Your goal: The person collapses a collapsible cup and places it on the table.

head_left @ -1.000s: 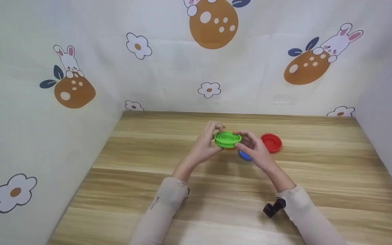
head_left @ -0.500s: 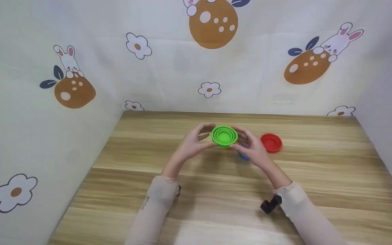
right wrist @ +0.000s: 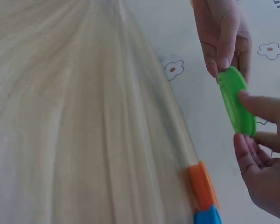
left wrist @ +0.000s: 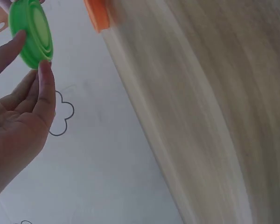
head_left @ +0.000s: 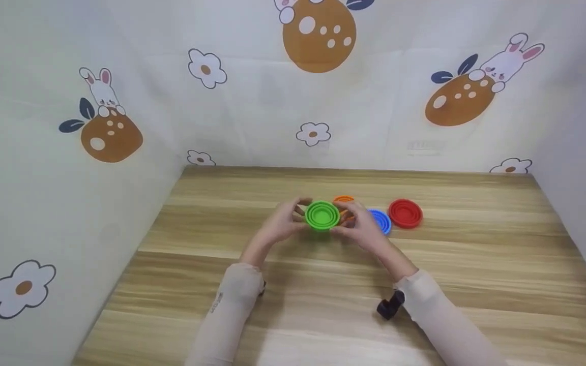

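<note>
Both hands hold the green collapsible cup [head_left: 322,215] above the worktop [head_left: 222,284], left hand [head_left: 277,227] and right hand [head_left: 361,229] fingers pinching opposite rims. It seems best to grip evenly and press squarely so the rings fold flat

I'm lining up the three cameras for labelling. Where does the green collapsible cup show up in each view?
Head: green cup at table centre, held between left hand and right hand.
Left wrist: top left corner, edge-on at the fingertips.
Right wrist: right of centre, edge-on between both hands.
Shared landmark: orange cup on the table.
</note>
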Tool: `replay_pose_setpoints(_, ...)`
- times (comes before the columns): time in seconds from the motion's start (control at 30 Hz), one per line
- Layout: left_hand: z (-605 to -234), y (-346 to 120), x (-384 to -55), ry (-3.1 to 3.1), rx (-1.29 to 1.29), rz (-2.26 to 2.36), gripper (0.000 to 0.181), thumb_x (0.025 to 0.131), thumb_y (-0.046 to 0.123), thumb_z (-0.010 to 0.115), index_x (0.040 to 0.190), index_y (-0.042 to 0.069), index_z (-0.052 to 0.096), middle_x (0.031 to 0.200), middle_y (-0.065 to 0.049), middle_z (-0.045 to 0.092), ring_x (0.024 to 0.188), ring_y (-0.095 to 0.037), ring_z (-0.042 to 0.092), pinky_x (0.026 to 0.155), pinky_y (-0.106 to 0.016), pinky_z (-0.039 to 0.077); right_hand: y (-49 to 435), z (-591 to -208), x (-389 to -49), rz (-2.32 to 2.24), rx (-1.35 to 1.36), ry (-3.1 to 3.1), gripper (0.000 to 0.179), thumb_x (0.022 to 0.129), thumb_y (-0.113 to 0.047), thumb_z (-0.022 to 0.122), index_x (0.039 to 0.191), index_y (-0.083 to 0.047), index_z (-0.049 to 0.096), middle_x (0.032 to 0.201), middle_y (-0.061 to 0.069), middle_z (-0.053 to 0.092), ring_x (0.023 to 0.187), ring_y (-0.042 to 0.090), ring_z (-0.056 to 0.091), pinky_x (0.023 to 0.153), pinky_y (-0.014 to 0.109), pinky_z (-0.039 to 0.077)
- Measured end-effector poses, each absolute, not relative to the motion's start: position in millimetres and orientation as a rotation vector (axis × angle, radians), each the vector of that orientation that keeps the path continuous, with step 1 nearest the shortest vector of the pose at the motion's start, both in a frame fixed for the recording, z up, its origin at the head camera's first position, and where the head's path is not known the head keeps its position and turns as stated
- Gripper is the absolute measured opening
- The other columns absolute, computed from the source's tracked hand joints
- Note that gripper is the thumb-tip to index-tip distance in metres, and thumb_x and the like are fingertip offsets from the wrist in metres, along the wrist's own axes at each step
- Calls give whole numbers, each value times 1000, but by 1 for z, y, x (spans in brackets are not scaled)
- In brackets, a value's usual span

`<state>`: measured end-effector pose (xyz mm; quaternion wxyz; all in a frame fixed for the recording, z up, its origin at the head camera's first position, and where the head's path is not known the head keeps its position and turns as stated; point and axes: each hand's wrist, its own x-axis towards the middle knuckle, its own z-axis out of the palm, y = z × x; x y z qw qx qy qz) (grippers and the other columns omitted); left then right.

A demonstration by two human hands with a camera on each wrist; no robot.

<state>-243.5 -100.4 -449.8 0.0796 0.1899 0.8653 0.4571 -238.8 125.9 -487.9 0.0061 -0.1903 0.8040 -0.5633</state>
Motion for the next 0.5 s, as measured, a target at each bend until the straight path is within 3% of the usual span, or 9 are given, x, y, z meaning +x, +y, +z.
replay_pose_setpoints(0.27,-453,-97,-248,2529,368,1206,66,85,6,74,143,-2,45,143,-22,53,128,-37,55,111,-48,45,119,-503,-243,-1691,-453,2505,58,81,2,75,135,8,54,117,24,65,99,28,67,85,30,59)
replay_pose_setpoints(0.5,-460,-95,-252,2502,318,1118,65,82,2,73,140,-4,44,140,-25,53,130,-40,52,114,-51,41,120,-508,-243,-1626,-442,2446,56,86,3,69,139,10,49,132,27,61,118,39,63,101,43,54)
